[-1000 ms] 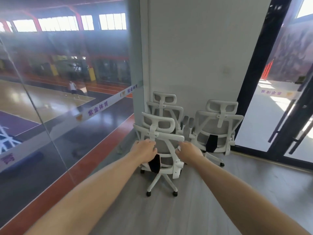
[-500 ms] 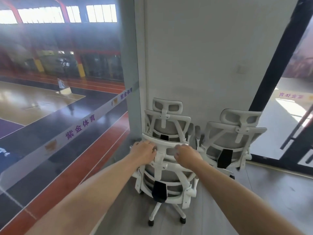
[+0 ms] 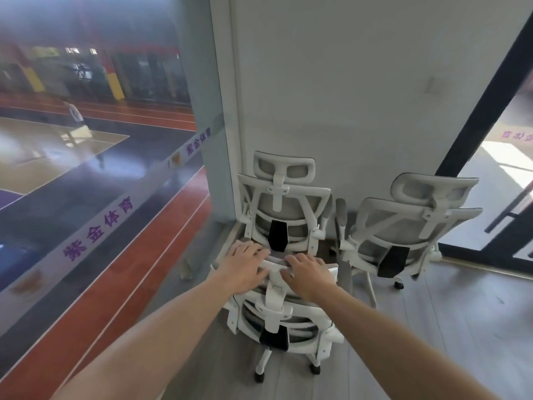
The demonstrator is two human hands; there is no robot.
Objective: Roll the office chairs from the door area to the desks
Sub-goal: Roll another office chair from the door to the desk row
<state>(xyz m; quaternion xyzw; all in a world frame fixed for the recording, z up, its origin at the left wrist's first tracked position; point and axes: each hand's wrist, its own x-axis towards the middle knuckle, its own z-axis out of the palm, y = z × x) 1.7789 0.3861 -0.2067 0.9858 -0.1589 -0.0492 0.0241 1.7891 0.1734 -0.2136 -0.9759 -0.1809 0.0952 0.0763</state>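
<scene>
I count 3 office chairs, all white-framed w/ grey mesh. Nearest chair (image 3: 277, 321) sits right under my arms, on the grey plank floor (image 3: 432, 327), just beside the glass wall (image 3: 115, 197) on my left. Rear chair (image 3: 284, 209) stands directly behind it, backed into the corner by the white wall (image 3: 346, 96); the two look to be touching or nearly so, can't tell which. Third chair (image 3: 415, 226) is off to the right, near the black door frame (image 3: 476, 111), apart from the nearest one.

2 hands in view, both bare, both on the nearest chair's headrest. Left hand (image 3: 245, 267) lies over the left end of the headrest, fingers spread and curled over the top edge. Right hand (image 3: 310, 274) does the same on the right end, fingers bent over the bar. Both look wrapped loosely on it, not flat; how tight the grip is, can't tell.

Frames are hard moulded plastic, Y-shaped spine up the back, curved oblong headrests w/ rounded corners, 1 black lumbar block per chair. Nearest chair's base: white spokes ending in small black casters, 2 casters visible.

All 3 chairs show me their backs, so seats face away twd the wall. Each back's long axis runs upright; third chair's back leans a bit to the right.
</scene>
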